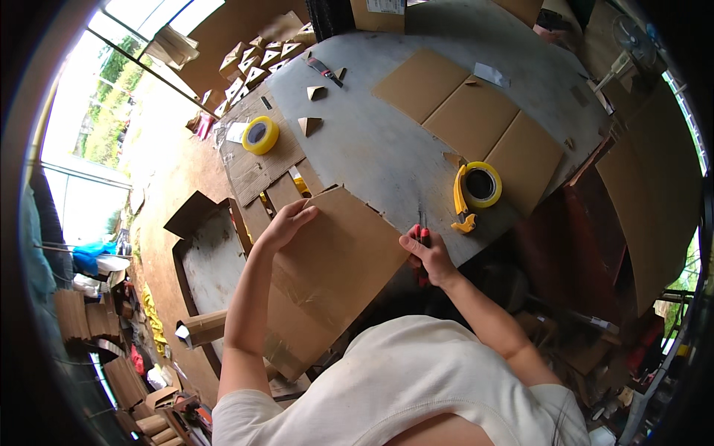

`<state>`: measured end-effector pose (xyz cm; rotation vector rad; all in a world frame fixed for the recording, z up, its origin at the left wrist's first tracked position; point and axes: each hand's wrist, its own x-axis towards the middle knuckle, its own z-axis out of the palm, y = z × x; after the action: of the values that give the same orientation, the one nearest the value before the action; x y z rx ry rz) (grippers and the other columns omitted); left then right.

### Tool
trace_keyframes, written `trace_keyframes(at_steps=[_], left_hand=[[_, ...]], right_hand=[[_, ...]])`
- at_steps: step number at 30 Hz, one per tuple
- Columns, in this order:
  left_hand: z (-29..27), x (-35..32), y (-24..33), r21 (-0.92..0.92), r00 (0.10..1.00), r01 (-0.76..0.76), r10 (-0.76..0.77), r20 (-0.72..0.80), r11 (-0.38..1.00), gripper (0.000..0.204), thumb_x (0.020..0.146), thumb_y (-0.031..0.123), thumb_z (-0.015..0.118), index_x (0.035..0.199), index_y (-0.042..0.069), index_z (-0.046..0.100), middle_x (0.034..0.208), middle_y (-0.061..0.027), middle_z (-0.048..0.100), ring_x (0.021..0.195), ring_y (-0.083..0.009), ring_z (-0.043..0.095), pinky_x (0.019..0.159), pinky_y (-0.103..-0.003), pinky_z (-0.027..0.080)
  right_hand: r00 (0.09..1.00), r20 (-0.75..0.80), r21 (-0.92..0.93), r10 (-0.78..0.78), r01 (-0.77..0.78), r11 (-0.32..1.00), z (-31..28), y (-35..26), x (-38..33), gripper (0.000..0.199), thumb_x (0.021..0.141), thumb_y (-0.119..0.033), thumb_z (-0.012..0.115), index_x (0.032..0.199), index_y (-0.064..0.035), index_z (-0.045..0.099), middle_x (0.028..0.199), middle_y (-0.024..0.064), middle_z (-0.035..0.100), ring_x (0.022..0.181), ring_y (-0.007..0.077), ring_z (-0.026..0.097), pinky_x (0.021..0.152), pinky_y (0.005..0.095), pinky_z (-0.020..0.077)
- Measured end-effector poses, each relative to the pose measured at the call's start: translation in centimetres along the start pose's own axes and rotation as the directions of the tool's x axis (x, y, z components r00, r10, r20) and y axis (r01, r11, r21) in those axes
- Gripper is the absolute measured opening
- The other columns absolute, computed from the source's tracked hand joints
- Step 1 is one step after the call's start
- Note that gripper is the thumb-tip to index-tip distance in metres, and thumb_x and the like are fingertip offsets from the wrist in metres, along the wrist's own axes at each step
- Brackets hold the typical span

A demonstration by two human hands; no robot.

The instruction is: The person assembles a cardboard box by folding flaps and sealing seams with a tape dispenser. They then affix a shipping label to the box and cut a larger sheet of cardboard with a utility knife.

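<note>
My left hand (291,223) grips the upper left edge of a brown cardboard sheet (338,256), its thumb lying on top. The sheet slants from the table's near edge down toward my body, with clear tape across its lower part. Beside the sheet's right corner, my right hand (431,259) is closed around a red-and-black handled cutting tool (423,276). Thin metal seems to point away from me at its far end; whether it is scissors or a knife I cannot tell.
A yellow tape dispenser (461,201) lies on the grey table (349,134), near a creased cardboard sheet (472,111). Left stands a yellow tape roll (260,135). A red-and-black utility knife (323,70) and small cardboard triangles (309,125) lie farther off. An open carton (212,253) sits left.
</note>
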<state>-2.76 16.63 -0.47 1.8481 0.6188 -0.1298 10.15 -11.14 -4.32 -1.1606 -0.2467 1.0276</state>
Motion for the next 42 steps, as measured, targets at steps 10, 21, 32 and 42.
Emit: trace_keyframes(at_steps=[10, 21, 32, 42], left_hand=[[10.9, -1.7, 1.0, 0.219, 0.999, -0.038, 0.042, -0.013, 0.975, 0.073, 0.085, 0.048, 0.048, 0.129, -0.007, 0.031, 0.133, -0.0241, 0.034, 0.124, -0.0341, 0.035, 0.102, -0.036, 0.030], [14.2, -1.8, 0.4, 0.588, 0.948, -0.045, 0.221, -0.230, 0.807, 0.058, 0.079, 0.028, 0.060, 0.119, -0.007, 0.037, 0.115, -0.0264, 0.048, 0.103, -0.0414, 0.050, 0.080, -0.042, 0.046], [14.2, -2.4, 0.4, 0.638, 0.943, -0.028, 0.231, -0.238, 0.769, 0.057, 0.082, 0.035, 0.056, 0.124, 0.000, 0.039, 0.121, -0.0248, 0.047, 0.097, -0.0369, 0.056, 0.077, -0.041, 0.047], [13.6, -2.1, 1.5, 0.683, 0.970, 0.009, 0.159, -0.183, 0.730, 0.055, 0.083, 0.037, 0.055, 0.122, 0.001, 0.041, 0.113, -0.0217, 0.053, 0.094, -0.0355, 0.057, 0.071, -0.041, 0.049]], right_hand=[[0.917, -0.147, -0.758, -0.372, 0.137, 0.638, 3.2, -0.3, 5.0, 0.032, 0.079, -0.029, 0.062, 0.093, -0.0025, 0.050, 0.080, 0.0163, 0.062, 0.076, 0.0379, 0.059, 0.065, 0.0409, 0.0466], [0.976, 0.000, -0.999, -0.217, 0.010, 0.044, 4.0, -0.8, -0.9, 0.029, 0.087, -0.036, 0.048, 0.087, -0.0082, 0.043, 0.069, 0.0177, 0.057, 0.062, 0.0359, 0.059, 0.054, 0.0444, 0.0481], [0.946, 0.087, -0.996, -0.314, 0.079, -0.038, 0.0, 0.6, 0.7, 0.038, 0.084, -0.044, 0.051, 0.084, -0.0066, 0.044, 0.064, 0.0176, 0.058, 0.056, 0.0353, 0.060, 0.048, 0.0422, 0.0488], [0.705, -0.423, -0.886, -0.569, -0.190, 0.423, -13.4, -12.1, -1.7, 0.030, 0.088, -0.032, 0.048, 0.091, -0.0029, 0.057, 0.078, 0.0157, 0.062, 0.069, 0.0233, 0.060, 0.061, 0.0359, 0.0449]])
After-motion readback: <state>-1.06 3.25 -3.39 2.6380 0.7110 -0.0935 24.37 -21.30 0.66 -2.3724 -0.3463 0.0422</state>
